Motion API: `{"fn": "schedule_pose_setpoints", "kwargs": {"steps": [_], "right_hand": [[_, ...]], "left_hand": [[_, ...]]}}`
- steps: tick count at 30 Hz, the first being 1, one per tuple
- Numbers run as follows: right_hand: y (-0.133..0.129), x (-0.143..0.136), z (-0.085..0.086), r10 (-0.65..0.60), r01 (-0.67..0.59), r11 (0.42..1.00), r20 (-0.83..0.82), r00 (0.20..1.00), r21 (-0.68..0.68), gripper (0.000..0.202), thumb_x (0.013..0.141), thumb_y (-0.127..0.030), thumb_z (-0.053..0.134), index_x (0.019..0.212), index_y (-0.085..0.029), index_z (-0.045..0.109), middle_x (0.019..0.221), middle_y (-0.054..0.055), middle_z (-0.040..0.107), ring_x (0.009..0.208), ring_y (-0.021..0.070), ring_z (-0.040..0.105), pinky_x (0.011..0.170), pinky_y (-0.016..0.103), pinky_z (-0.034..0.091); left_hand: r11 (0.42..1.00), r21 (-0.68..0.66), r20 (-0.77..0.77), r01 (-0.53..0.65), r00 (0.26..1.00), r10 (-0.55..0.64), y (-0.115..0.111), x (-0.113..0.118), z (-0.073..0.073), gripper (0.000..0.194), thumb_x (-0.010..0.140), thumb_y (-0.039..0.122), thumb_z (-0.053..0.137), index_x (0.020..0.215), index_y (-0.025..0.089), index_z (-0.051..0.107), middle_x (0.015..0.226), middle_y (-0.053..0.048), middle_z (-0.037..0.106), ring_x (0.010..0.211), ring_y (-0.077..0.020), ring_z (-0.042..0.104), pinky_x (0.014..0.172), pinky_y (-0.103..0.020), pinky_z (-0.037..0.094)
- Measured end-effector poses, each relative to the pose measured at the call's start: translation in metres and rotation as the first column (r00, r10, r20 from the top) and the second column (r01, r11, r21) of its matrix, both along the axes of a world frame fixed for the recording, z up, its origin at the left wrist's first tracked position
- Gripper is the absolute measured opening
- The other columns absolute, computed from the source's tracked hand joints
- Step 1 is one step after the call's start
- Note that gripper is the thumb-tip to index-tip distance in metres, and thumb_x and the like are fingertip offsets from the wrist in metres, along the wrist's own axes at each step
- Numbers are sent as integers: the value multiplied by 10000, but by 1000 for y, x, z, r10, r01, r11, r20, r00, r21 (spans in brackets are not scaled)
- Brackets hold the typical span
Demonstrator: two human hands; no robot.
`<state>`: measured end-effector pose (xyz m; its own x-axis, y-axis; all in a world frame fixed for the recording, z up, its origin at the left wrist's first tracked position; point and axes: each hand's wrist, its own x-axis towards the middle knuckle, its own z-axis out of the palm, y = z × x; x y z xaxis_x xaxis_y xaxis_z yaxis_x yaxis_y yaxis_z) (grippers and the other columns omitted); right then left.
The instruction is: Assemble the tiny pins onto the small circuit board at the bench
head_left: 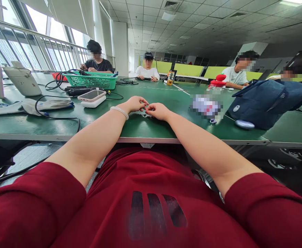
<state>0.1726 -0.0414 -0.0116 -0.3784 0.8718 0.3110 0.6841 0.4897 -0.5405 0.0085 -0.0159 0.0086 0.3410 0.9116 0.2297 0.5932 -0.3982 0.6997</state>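
two hands, your left hand [136, 103] and right hand [158, 111], sit close together over the green table [145, 131], fingers bent; i can't tell whether they pinch anything. a small shiny thing [146, 115] lies just beneath your fingertips.

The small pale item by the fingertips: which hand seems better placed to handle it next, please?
Probably the right hand, which appears closer to the small pale item than the left hand.
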Motion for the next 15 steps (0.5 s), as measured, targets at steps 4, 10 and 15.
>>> {"fn": "schedule_pose_setpoints", "kwargs": {"steps": [4,10,15], "right_hand": [[3,2,-2,1,-15,995,-137,991,-101,78,800,-222,618,791,-147,639,591,-40,586,488,66,476,584,211,403],[10,6,-2,-86,87,996,-262,961,-9,107,799,-242,617,767,-140,627,639,-17,609,530,75,478,576,216,397],[12,7,-1,-88,68,996,-405,910,-63,49,803,-192,591,776,-152,585,667,-15,621,486,57,467,535,206,408]], "left_hand": [[992,-101,133,74,989,-60,-2,1,-1,223,728,79,659,948,112,664,656,-34,671,564,-97,594,636,-251,498],[965,-210,262,155,960,-97,-5,3,-3,355,653,142,779,974,117,628,673,-33,671,698,-151,675,749,-308,536],[981,-140,179,133,978,-107,1,2,-5,379,640,169,787,987,121,643,638,-25,666,619,-137,640,681,-301,525]]}}
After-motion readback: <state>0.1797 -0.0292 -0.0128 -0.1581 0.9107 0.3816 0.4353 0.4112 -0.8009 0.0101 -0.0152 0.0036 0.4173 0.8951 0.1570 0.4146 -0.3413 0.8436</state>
